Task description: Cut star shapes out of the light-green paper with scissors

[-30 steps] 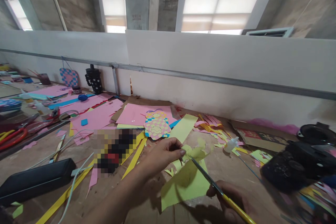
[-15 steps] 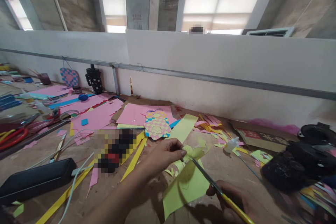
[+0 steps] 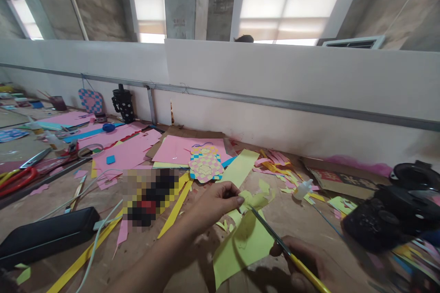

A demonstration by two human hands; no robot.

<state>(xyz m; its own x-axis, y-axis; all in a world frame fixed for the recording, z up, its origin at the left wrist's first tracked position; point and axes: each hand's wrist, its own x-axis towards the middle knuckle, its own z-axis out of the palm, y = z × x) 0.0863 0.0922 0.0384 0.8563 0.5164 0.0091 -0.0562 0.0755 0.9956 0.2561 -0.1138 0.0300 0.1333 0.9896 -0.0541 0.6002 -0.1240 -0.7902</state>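
Pinching a pale yellow paper sheet (image 3: 245, 242) between pressed fingertips, the left hand (image 3: 215, 202) is holding it taut, while just right of those fingertips the right hand (image 3: 302, 261) is gripping yellow-handled scissors (image 3: 275, 236) (its fingers partly hidden), blades at the paper.

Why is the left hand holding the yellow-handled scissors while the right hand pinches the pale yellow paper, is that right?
Not quite, the hands are swapped. The head view shows the right hand holding the yellow-handled scissors, while the left hand pinches the pale yellow paper.
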